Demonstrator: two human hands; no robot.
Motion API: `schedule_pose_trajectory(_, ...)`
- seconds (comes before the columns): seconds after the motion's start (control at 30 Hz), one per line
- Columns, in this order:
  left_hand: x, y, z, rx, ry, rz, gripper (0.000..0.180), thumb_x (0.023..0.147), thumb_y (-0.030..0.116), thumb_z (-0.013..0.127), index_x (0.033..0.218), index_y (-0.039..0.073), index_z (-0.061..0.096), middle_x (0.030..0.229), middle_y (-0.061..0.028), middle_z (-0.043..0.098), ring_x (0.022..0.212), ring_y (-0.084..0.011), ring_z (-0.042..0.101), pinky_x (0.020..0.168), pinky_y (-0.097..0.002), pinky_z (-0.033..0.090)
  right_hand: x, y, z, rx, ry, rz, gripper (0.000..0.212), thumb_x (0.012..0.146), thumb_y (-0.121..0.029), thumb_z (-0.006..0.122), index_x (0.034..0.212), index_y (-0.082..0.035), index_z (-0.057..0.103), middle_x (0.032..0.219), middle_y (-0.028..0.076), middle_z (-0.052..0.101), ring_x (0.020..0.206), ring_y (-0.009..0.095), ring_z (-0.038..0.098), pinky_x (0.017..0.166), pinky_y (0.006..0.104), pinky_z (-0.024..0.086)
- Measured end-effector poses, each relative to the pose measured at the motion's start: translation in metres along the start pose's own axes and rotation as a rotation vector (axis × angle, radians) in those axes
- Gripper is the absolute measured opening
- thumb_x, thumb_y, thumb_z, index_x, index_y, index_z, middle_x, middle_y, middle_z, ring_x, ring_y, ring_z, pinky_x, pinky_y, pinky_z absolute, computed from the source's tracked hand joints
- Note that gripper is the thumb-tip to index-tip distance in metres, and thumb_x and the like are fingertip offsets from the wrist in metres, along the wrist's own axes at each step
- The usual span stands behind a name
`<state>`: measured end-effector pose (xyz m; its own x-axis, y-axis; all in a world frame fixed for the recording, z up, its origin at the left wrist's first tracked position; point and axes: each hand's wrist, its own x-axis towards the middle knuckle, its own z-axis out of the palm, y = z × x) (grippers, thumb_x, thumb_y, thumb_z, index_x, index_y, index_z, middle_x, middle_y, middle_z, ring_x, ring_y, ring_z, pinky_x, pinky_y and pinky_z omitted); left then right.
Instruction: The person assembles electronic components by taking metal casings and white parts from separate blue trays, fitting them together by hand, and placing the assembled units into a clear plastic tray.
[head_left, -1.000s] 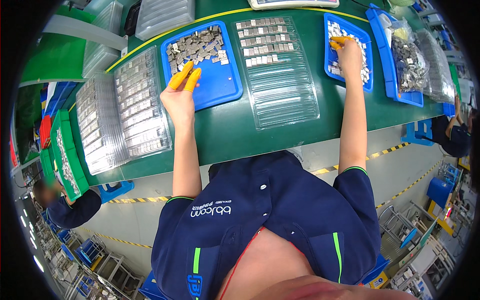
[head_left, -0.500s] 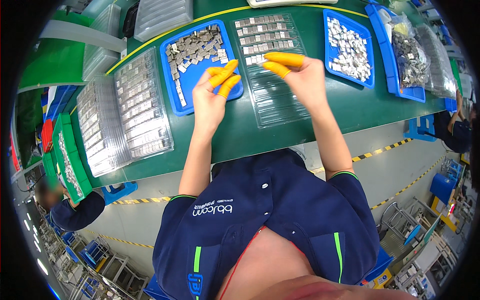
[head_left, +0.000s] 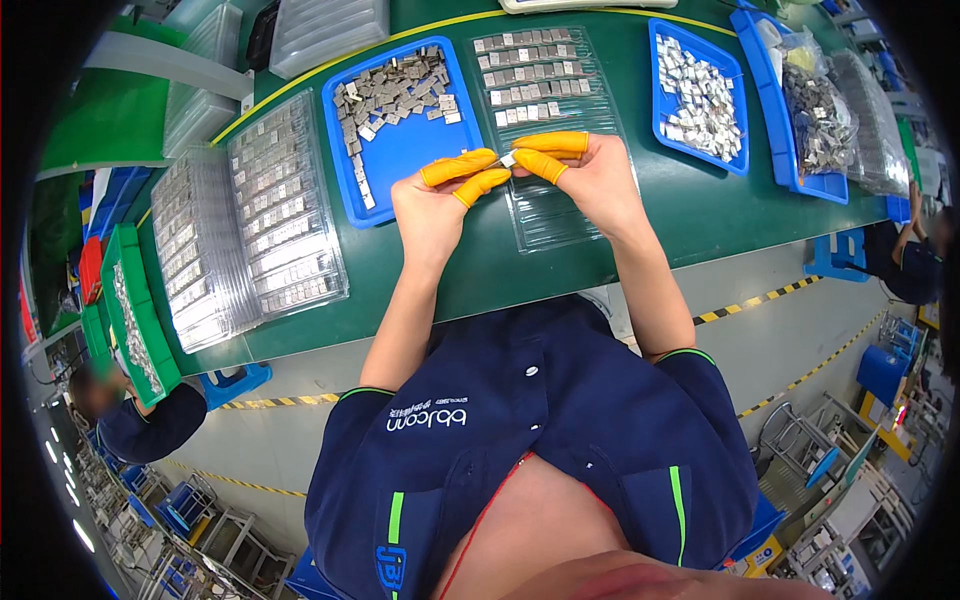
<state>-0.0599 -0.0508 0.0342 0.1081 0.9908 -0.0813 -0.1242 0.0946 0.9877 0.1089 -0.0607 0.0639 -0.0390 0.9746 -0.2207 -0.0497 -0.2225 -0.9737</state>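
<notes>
Small part (head_left: 508, 158) pinched two-handed

On my feed it hangs over the clear tray (head_left: 545, 215), nearside of four rows of pieces (head_left: 535, 72); my left hand (head_left: 430, 207) and right hand (head_left: 602, 185) angle inward, each pinching it; one blue tray (head_left: 420, 135) lies left; half a second earlier, these hands were apart.

Factory: workbench (head_left: 490, 265), hazard-striped floor (head_left: 270, 438)
</notes>
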Motion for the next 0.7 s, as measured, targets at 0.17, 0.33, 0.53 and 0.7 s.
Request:
schedule_pose_trajectory(0.17,-0.001,0.003,0.000,-0.040,-0.025,0.002,0.019,0.068,-0.004,0.067,0.087,-0.005,0.064,0.085,-0.0117,0.063,0.076,-0.0164,0.060,0.072,-0.0253,0.049,-0.002,0.006,0.000,-0.030,-0.030,0.003,0.021,0.074,-0.003,0.064,0.093,0.006,0.061,0.086,0.010,0.063,0.078,0.014,0.061,0.072,0.0225,0.048)
schedule_pose_trajectory(0.33,-0.002,0.016,-0.012,0.135,-0.294,0.050,0.017,0.068,-0.005,0.066,0.085,-0.004,0.065,0.084,-0.0125,0.063,0.076,-0.0166,0.060,0.069,-0.0243,0.050,-0.003,0.006,-0.013,0.015,-0.200,0.040,0.020,0.069,0.000,0.066,0.089,0.003,0.064,0.083,0.008,0.064,0.074,0.011,0.059,0.070,0.0212,0.047)
schedule_pose_trajectory(0.53,0.002,0.021,-0.016,0.084,-0.467,-0.054,0.016,0.068,-0.006,0.065,0.084,-0.004,0.065,0.084,-0.0110,0.064,0.074,-0.0158,0.061,0.068,-0.0247,0.050,-0.003,0.021,-0.015,0.262,-0.373,0.227,0.019,0.066,0.002,0.068,0.085,0.004,0.064,0.081,0.008,0.063,0.074,0.012,0.059,0.071,0.0228,0.047)
schedule_pose_trajectory(0.7,0.002,0.011,-0.011,0.020,-0.397,-0.072,0.016,0.069,-0.006,0.064,0.085,-0.008,0.063,0.081,-0.0140,0.062,0.067,-0.0189,0.061,0.064,-0.0269,0.051,-0.007,0.012,-0.009,0.137,-0.223,0.137,0.015,0.066,0.003,0.067,0.081,0.005,0.062,0.086,0.008,0.060,0.078,0.014,0.057,0.072,0.0240,0.046)
